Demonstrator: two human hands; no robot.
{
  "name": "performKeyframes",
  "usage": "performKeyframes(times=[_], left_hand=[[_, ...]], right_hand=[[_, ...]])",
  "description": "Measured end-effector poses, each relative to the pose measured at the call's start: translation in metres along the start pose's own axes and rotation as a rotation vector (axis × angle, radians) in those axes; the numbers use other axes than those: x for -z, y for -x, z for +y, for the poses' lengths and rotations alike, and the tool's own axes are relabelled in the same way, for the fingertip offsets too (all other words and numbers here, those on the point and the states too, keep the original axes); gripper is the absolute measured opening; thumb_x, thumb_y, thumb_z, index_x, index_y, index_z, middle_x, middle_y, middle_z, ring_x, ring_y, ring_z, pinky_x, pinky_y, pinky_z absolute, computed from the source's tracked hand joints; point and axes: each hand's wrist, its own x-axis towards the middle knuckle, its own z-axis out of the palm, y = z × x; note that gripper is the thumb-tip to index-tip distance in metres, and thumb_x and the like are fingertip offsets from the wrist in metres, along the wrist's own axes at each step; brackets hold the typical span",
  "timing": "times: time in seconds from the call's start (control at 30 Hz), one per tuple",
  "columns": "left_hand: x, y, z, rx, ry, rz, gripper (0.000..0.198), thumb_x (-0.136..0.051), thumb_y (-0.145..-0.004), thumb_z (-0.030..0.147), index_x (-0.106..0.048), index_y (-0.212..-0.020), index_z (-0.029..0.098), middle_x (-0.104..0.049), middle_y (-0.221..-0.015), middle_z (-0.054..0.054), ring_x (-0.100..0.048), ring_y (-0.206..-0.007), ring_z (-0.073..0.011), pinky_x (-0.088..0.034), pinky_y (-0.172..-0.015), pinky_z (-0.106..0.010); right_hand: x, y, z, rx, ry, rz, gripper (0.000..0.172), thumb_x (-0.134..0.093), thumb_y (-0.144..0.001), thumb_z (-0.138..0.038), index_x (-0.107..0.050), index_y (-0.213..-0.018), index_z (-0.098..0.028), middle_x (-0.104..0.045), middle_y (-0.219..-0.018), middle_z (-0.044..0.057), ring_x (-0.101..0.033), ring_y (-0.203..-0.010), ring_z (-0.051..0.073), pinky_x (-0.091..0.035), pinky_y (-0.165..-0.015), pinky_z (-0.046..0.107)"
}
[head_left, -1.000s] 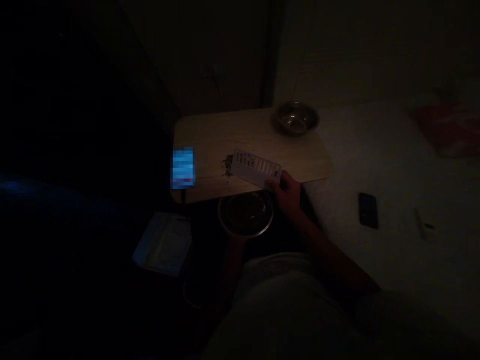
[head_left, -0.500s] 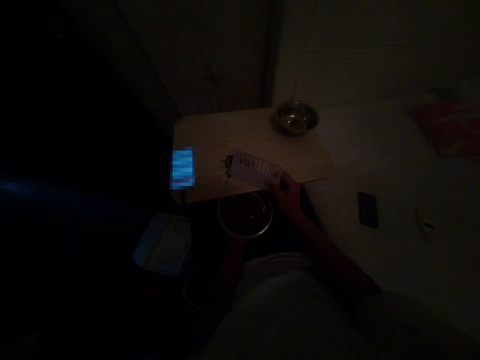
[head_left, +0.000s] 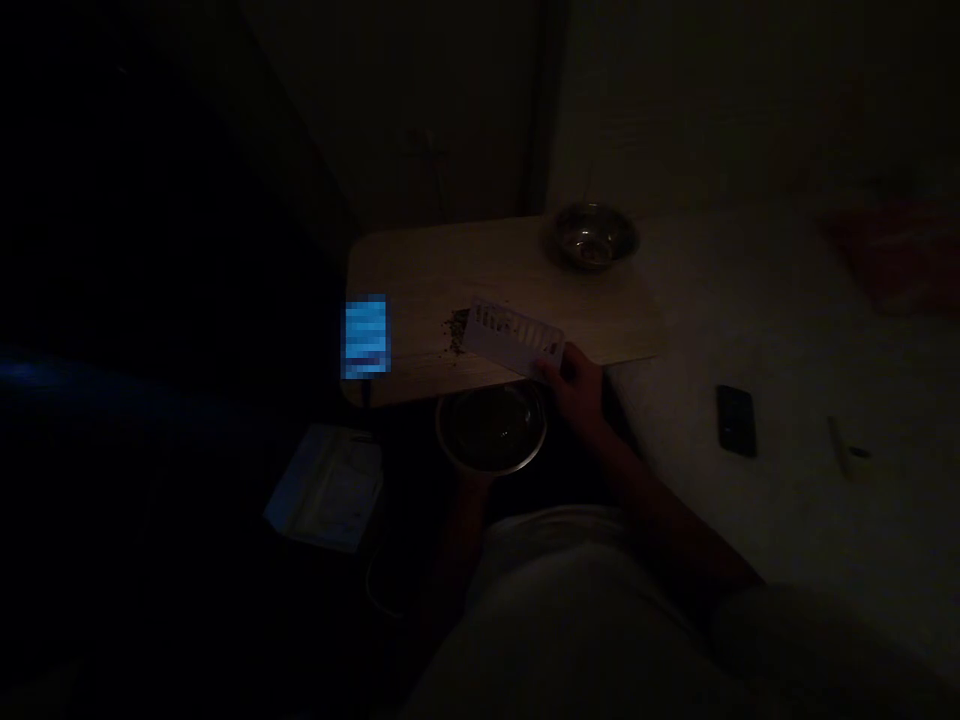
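Note:
In dim light, my right hand (head_left: 577, 385) grips one end of a flat whitish plate with a row of slots (head_left: 510, 343), perhaps a grater. Its far end rests at or just above a small heap of dark bits (head_left: 456, 328) on a light wooden table (head_left: 420, 265). Below the table's near edge, my left hand (head_left: 472, 490) holds a round metal bowl (head_left: 491, 430) at its near rim; the fingers are mostly hidden in shadow. What lies inside the bowl is too dark to make out.
A second metal bowl (head_left: 594, 238) stands at the table's back right. A glowing blurred screen (head_left: 366, 337) is at its left edge. On the pale surface to the right lie a dark phone (head_left: 736, 420) and a reddish item (head_left: 900, 255). A pale packet (head_left: 330, 488) sits lower left.
Almost nothing differs. The slotted plate and my right hand have shifted very slightly to the right, and the picture is a little darker.

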Motion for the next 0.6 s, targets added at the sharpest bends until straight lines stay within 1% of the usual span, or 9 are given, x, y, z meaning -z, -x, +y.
performKeyframes(times=[0.1,0.2,0.33,0.47,0.6], left_hand=[[-0.002,0.002,-0.001,-0.026,0.041,-0.029,0.057,-0.030,-0.100,0.058,-0.057,-0.140,0.026,-0.049,-0.154,-0.002,-0.037,-0.147,-0.0204,-0.021,-0.125,-0.041],[-0.006,0.004,0.000,0.013,0.075,-0.067,0.056,-0.031,-0.101,0.057,-0.061,-0.132,0.022,-0.051,-0.153,-0.004,-0.037,-0.147,-0.0215,-0.020,-0.125,-0.044],[-0.008,0.006,0.002,0.084,0.074,-0.053,0.053,-0.030,-0.102,0.053,-0.065,-0.121,0.018,-0.056,-0.147,-0.004,-0.037,-0.147,-0.0203,-0.021,-0.125,-0.042],[-0.011,0.007,0.002,0.061,0.051,-0.087,0.049,-0.035,-0.101,0.053,-0.066,-0.119,0.019,-0.063,-0.139,-0.005,-0.040,-0.146,-0.0202,-0.024,-0.124,-0.041],[-0.014,0.007,0.003,0.098,0.049,-0.053,0.051,-0.029,-0.104,0.050,-0.065,-0.119,0.016,-0.059,-0.144,-0.006,-0.036,-0.148,-0.0190,-0.021,-0.125,-0.039]], right_hand=[[0.001,0.000,0.000,-0.007,-0.017,-0.010,0.022,-0.066,-0.085,-0.039,-0.071,-0.097,-0.021,-0.074,-0.092,0.002,-0.066,-0.082,0.020,-0.053,-0.076,0.031],[0.003,0.000,0.002,-0.012,-0.022,-0.019,0.023,-0.067,-0.084,-0.040,-0.072,-0.097,-0.021,-0.074,-0.093,0.002,-0.066,-0.082,0.020,-0.053,-0.077,0.031],[0.005,-0.001,0.004,-0.027,-0.045,-0.025,0.025,-0.067,-0.084,-0.041,-0.071,-0.099,-0.021,-0.073,-0.092,0.002,-0.067,-0.083,0.020,-0.054,-0.078,0.032],[0.007,-0.001,0.006,-0.036,-0.036,-0.020,0.025,-0.068,-0.083,-0.041,-0.071,-0.097,-0.021,-0.073,-0.090,0.001,-0.067,-0.084,0.020,-0.054,-0.080,0.033],[0.008,0.000,0.004,-0.032,-0.048,-0.026,0.027,-0.068,-0.083,-0.044,-0.071,-0.098,-0.022,-0.073,-0.091,0.001,-0.067,-0.082,0.020,-0.054,-0.078,0.032]])
